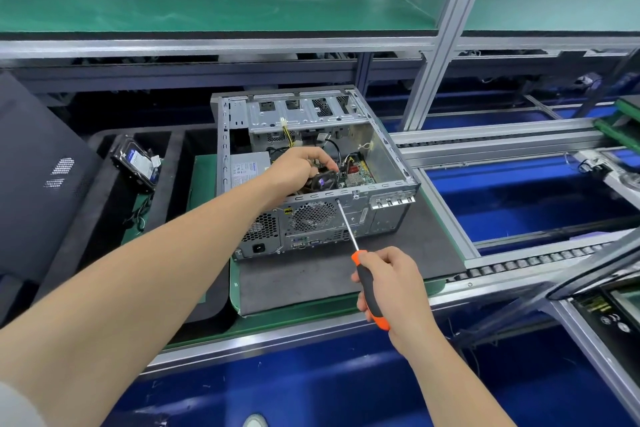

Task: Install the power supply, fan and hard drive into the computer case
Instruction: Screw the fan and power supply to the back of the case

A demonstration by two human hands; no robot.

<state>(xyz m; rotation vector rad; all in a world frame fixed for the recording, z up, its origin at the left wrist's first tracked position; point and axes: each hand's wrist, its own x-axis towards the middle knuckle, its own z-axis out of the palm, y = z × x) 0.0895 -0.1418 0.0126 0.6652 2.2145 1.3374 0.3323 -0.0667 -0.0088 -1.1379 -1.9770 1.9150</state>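
Observation:
The open metal computer case (388,149) lies on a dark mat, its rear panel facing me. The grey power supply (247,168) sits inside at the near left corner. My left hand (298,168) reaches into the case and grips the black fan (323,182) against the inside of the rear panel. My right hand (389,282) holds an orange-and-black screwdriver (369,288); its tip touches a screw hole at the upper right of the rear fan grille (313,217). The hard drive (136,161) lies outside the case in the black foam tray to the left.
A black side panel (38,177) leans at the far left. The black foam tray (104,218) holds loose cables. Aluminium frame posts (440,45) rise behind the case. Roller conveyor rails (519,263) run to the right over blue bins. A green shelf spans above.

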